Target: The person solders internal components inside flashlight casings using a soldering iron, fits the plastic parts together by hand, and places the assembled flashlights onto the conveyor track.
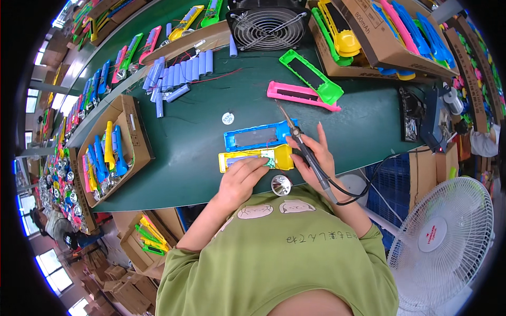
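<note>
A yellow flashlight housing half [285, 157] lies open on the bench in front of me, with a purple battery cell and a small green circuit board [270, 156] inside. My left hand [240, 179] rests over it, fingers pressed together at the board's edge; the fingertips are partly hidden. In my right hand [318, 160] is a soldering iron [314, 165], its tip pointing up and away from the housing. The right thumb reaches toward the housing's wide end. Just beyond lies a blue housing half [230, 140]. A silver reflector [281, 185] sits at the bench edge.
Green [332, 92] and pink [276, 90] housing halves lie farther right. Loose battery cells [184, 72] with wires are piled at the back left, near a black fan [269, 29]. Cardboard boxes [138, 138] flank the bench. The iron's cord [363, 193] loops right.
</note>
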Demonstrator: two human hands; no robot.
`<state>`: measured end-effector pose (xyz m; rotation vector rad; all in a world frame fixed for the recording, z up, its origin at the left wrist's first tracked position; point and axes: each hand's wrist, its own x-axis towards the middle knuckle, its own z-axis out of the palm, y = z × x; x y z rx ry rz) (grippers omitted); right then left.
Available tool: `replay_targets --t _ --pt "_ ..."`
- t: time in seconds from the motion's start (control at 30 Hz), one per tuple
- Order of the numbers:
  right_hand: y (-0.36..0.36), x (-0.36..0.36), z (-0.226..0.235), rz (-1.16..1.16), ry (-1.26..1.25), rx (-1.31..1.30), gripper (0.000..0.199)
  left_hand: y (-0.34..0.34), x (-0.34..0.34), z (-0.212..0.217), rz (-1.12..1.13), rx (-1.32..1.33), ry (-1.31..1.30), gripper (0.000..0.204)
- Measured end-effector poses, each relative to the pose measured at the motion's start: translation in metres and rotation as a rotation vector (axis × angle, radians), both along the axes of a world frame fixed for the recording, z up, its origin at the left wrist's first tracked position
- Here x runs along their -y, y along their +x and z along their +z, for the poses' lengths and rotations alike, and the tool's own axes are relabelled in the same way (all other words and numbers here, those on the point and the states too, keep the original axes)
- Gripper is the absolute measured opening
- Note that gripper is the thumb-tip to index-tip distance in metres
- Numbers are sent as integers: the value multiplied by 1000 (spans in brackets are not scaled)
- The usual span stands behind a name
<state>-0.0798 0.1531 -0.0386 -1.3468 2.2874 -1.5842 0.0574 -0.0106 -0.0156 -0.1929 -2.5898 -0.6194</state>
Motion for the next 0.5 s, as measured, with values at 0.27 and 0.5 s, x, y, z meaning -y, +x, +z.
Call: replay_targets --t 0.27,0.5 --pt "16 -31 18 -80 -113 -35 35 -1 0 -1 -74 -15 -66 28" --pt "23 -48 28 -44 -34 -38 26 -18 -14 -7 172 -119 182 20"
